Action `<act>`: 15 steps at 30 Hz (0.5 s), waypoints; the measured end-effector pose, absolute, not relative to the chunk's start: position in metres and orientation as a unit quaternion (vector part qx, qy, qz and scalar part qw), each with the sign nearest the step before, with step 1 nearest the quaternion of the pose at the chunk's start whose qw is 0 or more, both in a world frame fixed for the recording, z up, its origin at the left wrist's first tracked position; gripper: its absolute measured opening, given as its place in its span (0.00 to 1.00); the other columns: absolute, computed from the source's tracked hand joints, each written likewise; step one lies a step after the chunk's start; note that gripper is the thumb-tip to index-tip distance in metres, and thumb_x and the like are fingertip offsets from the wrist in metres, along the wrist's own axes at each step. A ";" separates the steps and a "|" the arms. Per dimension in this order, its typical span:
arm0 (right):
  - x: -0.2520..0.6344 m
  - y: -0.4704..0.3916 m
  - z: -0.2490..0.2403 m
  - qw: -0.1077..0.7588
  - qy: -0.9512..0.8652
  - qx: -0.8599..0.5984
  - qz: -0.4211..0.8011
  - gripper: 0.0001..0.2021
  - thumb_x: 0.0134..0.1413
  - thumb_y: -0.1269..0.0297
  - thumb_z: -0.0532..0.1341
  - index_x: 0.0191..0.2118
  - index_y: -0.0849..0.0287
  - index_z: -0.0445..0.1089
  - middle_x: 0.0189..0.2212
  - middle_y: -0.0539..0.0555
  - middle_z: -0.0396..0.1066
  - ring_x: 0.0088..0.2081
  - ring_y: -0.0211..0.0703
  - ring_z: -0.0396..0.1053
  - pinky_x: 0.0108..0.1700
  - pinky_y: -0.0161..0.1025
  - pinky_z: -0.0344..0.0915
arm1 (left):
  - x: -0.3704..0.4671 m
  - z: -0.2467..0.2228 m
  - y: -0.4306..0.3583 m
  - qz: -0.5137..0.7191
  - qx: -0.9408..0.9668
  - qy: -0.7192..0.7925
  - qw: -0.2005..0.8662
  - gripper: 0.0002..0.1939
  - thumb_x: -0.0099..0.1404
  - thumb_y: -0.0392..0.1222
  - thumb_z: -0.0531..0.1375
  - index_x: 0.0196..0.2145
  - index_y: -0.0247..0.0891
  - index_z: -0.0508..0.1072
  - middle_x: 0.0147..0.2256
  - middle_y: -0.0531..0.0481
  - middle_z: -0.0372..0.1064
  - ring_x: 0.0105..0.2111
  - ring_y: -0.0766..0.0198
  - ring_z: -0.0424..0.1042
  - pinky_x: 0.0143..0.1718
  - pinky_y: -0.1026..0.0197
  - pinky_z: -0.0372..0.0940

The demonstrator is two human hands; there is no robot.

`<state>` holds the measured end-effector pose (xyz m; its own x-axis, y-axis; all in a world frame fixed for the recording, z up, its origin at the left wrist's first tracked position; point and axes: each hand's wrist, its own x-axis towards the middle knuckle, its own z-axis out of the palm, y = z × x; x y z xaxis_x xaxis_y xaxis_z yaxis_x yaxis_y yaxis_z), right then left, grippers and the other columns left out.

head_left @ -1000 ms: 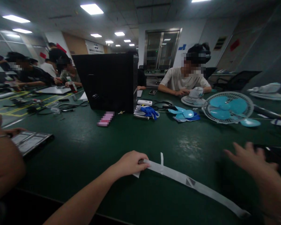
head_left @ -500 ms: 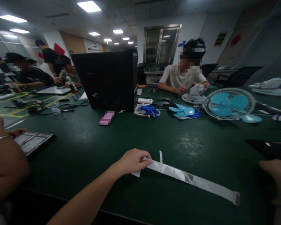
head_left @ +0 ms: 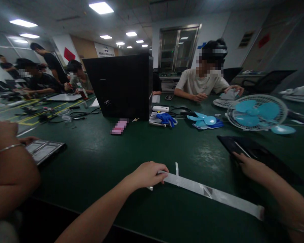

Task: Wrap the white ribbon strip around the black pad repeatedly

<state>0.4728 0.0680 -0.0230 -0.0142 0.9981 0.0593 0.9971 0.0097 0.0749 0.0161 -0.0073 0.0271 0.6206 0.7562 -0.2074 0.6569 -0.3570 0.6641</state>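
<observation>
Near the table's front edge, my left hand (head_left: 150, 173) is closed on one end of a white flat ribbon cable (head_left: 220, 196). A narrow pale strip stands up from the cable near my fingers. The rest of it stretches to the right across the table, ending in a darker tip. On the right, my right hand (head_left: 253, 168) is closed at the near edge of a thin black panel (head_left: 258, 152), which has a pale line on its surface. Part of the panel is hidden behind that hand and forearm.
A black computer case (head_left: 116, 89) stands ahead, with a pink phone (head_left: 119, 127) and keys (head_left: 135, 119) before it. Blue gloves (head_left: 166, 118), loose fan blades (head_left: 202, 118) and a fan (head_left: 255, 113) lie beyond. At left, another person's arm (head_left: 17, 162) is beside a metal-framed panel (head_left: 45, 150).
My right hand has come in from the right edge, and the black panel has shifted left with it. My left hand stays on the ribbon cable. The view has turned slightly.
</observation>
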 end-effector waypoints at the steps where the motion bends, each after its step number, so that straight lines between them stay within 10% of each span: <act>1: 0.455 0.068 -0.023 0.009 0.723 0.690 0.031 0.29 0.55 0.75 0.46 0.63 0.66 0.61 0.58 0.71 0.60 0.49 0.58 0.71 0.48 0.51 0.66 | 0.016 0.027 -0.006 0.065 0.818 0.432 0.374 0.15 0.70 0.49 0.51 0.49 0.44 0.70 0.37 0.54 0.75 0.33 0.66 0.72 0.30 0.64 0.61; 15: 0.317 0.008 0.014 0.023 0.901 0.399 -0.168 0.29 0.62 0.69 0.49 0.66 0.38 0.50 0.66 0.45 0.46 0.66 0.53 0.45 0.63 0.63 0.48 | 0.004 0.037 0.001 0.049 0.808 0.442 0.387 0.16 0.67 0.54 0.54 0.39 0.41 0.74 0.30 0.55 0.74 0.31 0.65 0.73 0.35 0.62 0.61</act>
<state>0.3165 0.0076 0.0143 -0.6799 0.7117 -0.1766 0.7274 0.6244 -0.2845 0.0045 0.0015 0.0372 0.6046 0.7518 -0.2632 0.6762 -0.3098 0.6684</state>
